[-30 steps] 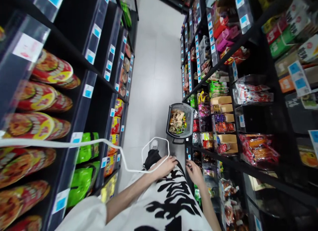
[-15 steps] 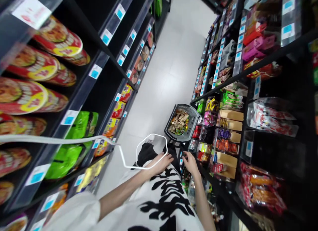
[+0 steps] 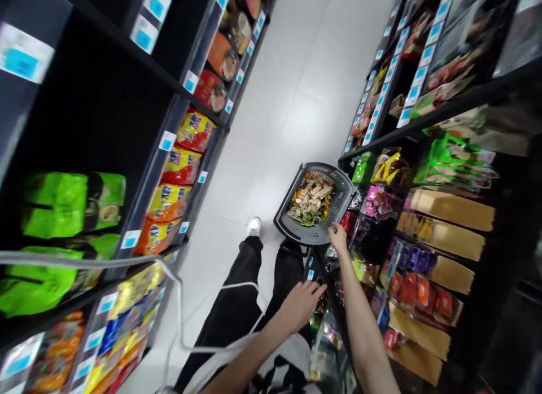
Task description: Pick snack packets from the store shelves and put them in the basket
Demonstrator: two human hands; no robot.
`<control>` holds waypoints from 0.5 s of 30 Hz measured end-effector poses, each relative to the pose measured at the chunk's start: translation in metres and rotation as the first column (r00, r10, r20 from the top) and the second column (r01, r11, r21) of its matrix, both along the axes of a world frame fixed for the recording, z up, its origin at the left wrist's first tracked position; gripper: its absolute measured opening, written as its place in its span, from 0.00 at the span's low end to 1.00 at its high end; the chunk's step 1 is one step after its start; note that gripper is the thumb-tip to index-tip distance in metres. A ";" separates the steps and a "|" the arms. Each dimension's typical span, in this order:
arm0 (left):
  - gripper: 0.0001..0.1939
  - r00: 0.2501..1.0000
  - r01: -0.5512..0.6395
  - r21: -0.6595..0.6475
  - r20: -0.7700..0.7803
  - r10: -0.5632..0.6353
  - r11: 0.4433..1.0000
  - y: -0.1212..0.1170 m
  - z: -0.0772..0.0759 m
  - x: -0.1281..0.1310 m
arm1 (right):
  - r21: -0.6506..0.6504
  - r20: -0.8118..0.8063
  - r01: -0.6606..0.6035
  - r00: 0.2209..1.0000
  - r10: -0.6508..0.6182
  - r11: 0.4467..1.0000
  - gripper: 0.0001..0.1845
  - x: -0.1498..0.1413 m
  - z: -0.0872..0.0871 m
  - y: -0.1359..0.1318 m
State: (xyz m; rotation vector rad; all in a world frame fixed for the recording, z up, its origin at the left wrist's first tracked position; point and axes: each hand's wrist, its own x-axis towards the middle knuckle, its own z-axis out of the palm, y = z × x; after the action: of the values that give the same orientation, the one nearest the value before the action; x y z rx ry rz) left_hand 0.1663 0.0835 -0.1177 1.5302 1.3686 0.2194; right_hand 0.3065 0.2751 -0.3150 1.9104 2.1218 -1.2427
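A grey shopping basket [image 3: 339, 208] stands on the floor just ahead of my feet, beside the right-hand shelves. Inside lies a heap of small packaged snacks [image 3: 311, 199], many of them beige. My right hand [image 3: 338, 239] is at the basket's near right edge, its fingers curled together; whatever they may hold is too small to make out. Lower down, over my right leg, my left hand [image 3: 301, 305] has its fingers stretched out and holds nothing. It is close to the edge of the lower shelf on the right.
Shelves flank the aisle floor [image 3: 292, 117]. On the left sit green packs [image 3: 55, 205] and red and yellow noodle packs [image 3: 182, 165]. Cardboard boxes [image 3: 451, 208] and bagged snacks [image 3: 423, 292] fill the right rack. A white cable [image 3: 180, 303] crosses in front of me.
My right hand has moved forward to the basket's edge. My left hand has shifted right and lower in view. The camera view has swung, showing more of my legs and a shoe.
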 end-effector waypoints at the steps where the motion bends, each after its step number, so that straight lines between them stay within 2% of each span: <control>1: 0.23 0.999 -0.042 -0.047 -0.002 0.042 0.998 -0.008 -0.015 0.003 | -0.005 0.016 0.002 1.000 -0.002 1.000 0.18 0.002 -0.022 0.005; 3: 0.26 0.995 -0.102 -0.142 -0.035 0.098 0.985 -0.030 -0.044 0.008 | -0.023 0.041 -0.005 0.999 0.006 1.000 0.19 0.003 -0.069 0.011; 5: 0.29 0.995 -0.097 -0.214 -0.031 0.092 0.972 -0.055 -0.069 0.013 | -0.041 0.066 -0.013 0.998 0.015 0.999 0.19 0.001 -0.115 0.014; 8: 0.32 0.993 -0.108 -0.252 0.022 0.117 0.962 -0.091 -0.096 0.023 | -0.059 0.124 0.001 0.992 0.006 0.998 0.21 -0.002 -0.183 0.014; 12: 0.28 0.970 -0.239 -0.153 0.012 0.244 0.959 -0.118 -0.125 0.031 | -0.092 0.220 0.028 0.975 -0.007 0.995 0.23 0.004 -0.259 0.014; 15: 0.22 0.941 -0.337 -0.017 0.008 0.338 0.941 -0.127 -0.146 0.031 | -0.117 0.272 0.015 0.962 0.017 0.993 0.23 0.015 -0.300 0.021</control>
State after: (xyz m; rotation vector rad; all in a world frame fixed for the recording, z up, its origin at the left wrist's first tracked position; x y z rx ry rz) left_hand 0.1978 -0.0431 -0.2634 1.2707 1.6161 0.4279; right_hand 0.3212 0.2964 -0.6145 1.9035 1.8693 -1.0106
